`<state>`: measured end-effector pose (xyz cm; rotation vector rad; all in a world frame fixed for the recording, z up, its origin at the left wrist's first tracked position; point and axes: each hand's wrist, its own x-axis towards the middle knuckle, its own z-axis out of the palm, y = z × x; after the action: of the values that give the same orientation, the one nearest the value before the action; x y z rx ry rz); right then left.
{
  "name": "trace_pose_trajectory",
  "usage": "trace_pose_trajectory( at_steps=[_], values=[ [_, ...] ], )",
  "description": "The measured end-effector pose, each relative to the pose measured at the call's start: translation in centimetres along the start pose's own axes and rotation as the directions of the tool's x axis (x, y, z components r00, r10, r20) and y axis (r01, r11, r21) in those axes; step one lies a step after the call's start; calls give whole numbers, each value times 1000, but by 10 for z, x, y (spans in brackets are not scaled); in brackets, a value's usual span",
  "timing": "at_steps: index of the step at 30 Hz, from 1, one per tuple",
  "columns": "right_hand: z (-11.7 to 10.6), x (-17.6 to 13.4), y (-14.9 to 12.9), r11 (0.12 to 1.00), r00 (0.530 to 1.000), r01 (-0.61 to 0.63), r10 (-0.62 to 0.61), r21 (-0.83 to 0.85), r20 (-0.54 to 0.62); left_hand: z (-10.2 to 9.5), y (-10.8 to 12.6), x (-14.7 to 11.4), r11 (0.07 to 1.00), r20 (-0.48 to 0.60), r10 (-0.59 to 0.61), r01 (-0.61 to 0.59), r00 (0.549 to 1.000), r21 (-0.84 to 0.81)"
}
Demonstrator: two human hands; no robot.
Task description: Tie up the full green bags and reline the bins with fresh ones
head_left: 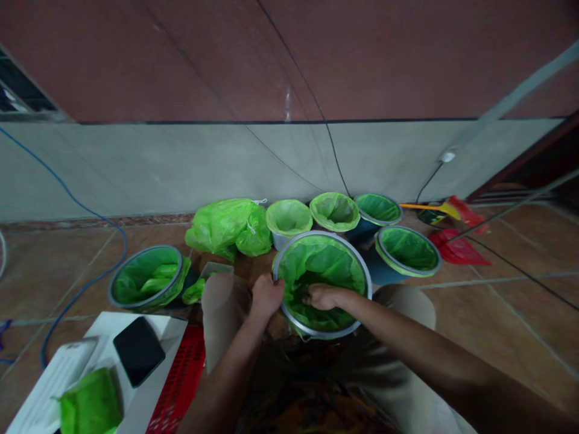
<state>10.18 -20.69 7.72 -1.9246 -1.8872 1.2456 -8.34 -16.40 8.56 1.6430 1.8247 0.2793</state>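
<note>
A round bin (367,283) with a grey rim stands between my knees, its inside covered by a green plastic bin liner (323,256). My left hand (268,294) is closed over the left side of the rim, where the liner folds over. Deep inside the bin is my right hand (323,296), its fingers curled against the dark lower part of the liner. Whatever those fingers hold, if anything, is hidden.
Behind stand lined bins (289,218) and tied green bags (221,226). Another lined bin (145,277) is at left, one (409,250) at right. A phone (139,351) lies on a white surface beside a red basket (178,374). Red dustpans (456,247) and a blue hose (85,205) flank the area.
</note>
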Motion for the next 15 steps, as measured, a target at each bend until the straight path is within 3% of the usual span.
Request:
trace_pose_trajectory(
  at_steps=[3, 5, 8, 10, 14, 15],
  values=[
    [8, 22, 2, 980, 959, 30, 27, -196, 281, 2, -5, 5, 999, -25, -38, 37, 999, -13],
    [10, 22, 4, 948, 930, 101, 18, -303, 368, 2, -6, 6, 999, -30, -34, 33, 999, -29],
    [6, 11, 6, 932, 977, 157, -97, -327, 192, 2, -8, 9, 998, -46, -9, 6, 999, -55],
    [5, 2, 6, 920, 984, 171, -139, -354, 114, 2, -9, 11, 998, -58, 0, -5, 998, -70],
    [5, -8, 10, 917, 959, 174, -76, -359, 272, 5, -10, 15, 998, -46, -3, 0, 999, -57],
    [3, -9, 12, 928, 962, 183, -100, -326, 254, 6, -10, 15, 999, -42, -10, 9, 999, -41]
  ],
)
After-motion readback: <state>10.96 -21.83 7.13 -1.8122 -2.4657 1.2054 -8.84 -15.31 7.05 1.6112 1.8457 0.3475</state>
